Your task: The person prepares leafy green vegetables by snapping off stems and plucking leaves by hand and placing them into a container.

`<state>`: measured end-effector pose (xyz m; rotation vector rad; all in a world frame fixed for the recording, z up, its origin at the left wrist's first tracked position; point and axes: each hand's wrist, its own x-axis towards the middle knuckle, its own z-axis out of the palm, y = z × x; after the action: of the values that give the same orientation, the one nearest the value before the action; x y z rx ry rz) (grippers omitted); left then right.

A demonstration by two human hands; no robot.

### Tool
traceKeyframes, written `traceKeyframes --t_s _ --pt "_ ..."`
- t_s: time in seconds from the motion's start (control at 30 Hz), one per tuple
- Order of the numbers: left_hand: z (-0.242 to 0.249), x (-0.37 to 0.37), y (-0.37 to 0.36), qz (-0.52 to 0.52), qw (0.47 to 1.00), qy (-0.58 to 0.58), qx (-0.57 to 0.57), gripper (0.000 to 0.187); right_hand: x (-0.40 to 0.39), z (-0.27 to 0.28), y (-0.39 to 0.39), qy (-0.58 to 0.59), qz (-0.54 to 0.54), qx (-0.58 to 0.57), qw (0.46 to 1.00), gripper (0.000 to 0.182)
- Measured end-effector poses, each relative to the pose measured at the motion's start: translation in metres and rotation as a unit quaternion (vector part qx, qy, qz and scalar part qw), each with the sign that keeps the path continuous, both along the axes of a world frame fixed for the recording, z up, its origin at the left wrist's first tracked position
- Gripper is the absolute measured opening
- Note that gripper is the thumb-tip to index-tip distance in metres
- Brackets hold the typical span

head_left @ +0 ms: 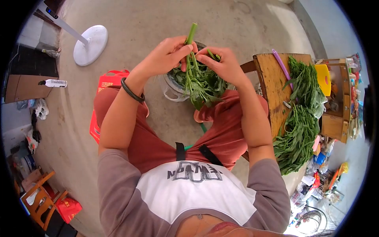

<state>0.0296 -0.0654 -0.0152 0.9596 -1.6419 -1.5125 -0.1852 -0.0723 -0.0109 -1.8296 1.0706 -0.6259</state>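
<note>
My left hand (pixel 173 53) is closed round a bunch of green stems (pixel 191 34), whose cut ends point up and whose leaves hang down. Close beside it on the right, my right hand (pixel 221 63) has its fingers pinched, with a short piece of green stem (pixel 213 54) at them. Below both hands stands a round grey bucket (pixel 173 87) with a clear plastic lining, partly hidden by leafy greens (pixel 205 81) lying in and over it.
On the right, a wooden table (pixel 272 85) bears piles of leafy greens (pixel 300 134) and a purple strip (pixel 281 65). A red bag (pixel 94 128) lies by my left leg. A white round stand base (pixel 90 45) is at the upper left.
</note>
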Motion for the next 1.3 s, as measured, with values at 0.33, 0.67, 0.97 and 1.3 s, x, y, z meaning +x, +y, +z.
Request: traceKeyframes --t_s 0.33,0.67,0.97,1.3 --pt "-0.001 -0.008 0.002 0.005 0.999 -0.025 -0.047 0.020 0.002 -0.003 0.002 -0.040 -0.026 -0.007 0.999 0.019" --pt "-0.022 -0.009 -0.003 0.107 0.885 -0.292 -0.346 0.024 -0.013 0.010 -0.001 -0.072 -0.024 0.129 0.989 0.021" --pt "0.012 0.006 0.001 0.011 0.999 -0.037 -0.027 0.022 -0.018 -0.011 -0.017 0.049 -0.110 -0.091 0.989 0.025" --pt "0.013 -0.003 0.004 0.008 1.000 0.023 -0.013 0.033 0.008 -0.003 0.009 -0.068 -0.029 -0.018 0.997 0.020"
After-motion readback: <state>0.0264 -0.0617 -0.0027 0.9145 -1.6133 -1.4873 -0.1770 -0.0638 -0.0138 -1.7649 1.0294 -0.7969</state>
